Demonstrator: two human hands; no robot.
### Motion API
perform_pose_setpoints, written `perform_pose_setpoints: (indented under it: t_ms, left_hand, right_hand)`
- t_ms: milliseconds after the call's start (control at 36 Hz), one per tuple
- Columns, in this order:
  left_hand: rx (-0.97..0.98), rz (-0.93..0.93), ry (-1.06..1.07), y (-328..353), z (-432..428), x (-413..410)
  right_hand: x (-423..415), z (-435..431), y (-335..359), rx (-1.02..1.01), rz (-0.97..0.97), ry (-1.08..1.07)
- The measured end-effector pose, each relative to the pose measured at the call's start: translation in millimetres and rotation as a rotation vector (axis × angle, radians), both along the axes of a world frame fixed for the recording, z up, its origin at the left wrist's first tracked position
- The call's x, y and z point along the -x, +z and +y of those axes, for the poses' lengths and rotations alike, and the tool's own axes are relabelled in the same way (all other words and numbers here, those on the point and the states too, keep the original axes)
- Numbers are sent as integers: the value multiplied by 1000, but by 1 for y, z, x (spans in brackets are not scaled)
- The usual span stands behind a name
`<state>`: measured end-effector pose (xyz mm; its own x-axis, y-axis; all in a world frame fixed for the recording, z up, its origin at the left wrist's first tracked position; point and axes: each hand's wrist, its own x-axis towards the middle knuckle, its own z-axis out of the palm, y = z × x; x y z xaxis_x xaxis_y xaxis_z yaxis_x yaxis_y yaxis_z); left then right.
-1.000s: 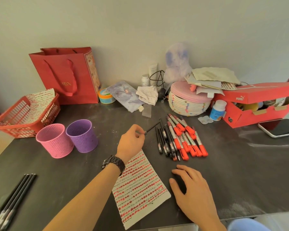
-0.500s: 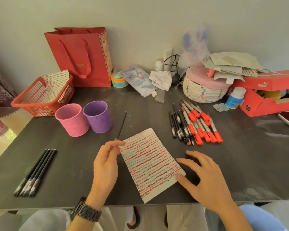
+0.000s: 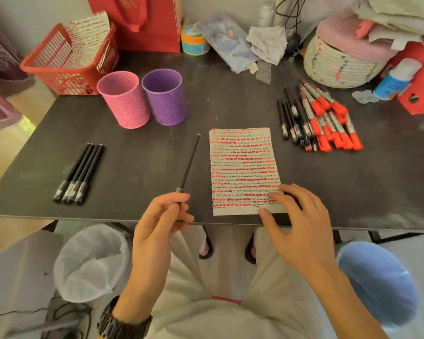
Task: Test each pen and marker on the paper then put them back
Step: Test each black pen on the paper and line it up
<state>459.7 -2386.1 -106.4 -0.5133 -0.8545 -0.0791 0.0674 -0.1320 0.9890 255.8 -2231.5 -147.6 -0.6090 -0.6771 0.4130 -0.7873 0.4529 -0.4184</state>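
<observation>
At the table's (image 3: 230, 106) near edge, the left hand (image 3: 157, 231) pinches a pen's (image 3: 189, 165) lower end in its fingers (image 3: 174, 201), at 9 o'clock of the paper (image 3: 242, 167); the right hand's (image 3: 301, 223) fingers, spread wide, press the paper's 5 o'clock corner.

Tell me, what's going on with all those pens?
A person is testing pens. The left hand pinches a black pen while the right hand presses the scribbled paper at its near corner. A pile of pens and markers lies to the right; four black pens lie at left.
</observation>
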Motion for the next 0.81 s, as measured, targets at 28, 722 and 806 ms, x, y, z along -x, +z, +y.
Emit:
perform_pose_setpoints:
  t_ms: [28, 722, 806]
  left_hand:
    - [-37, 24, -37, 0, 2, -4]
    - [69, -470, -623, -18, 50, 4]
    - [167, -498, -630, -17, 54, 8]
  right_hand:
    - [-3, -1, 1, 8, -5, -9]
    - [-89, 2, 26, 221, -1098, 151]
    - [-88, 3, 28, 264, -1113, 176]
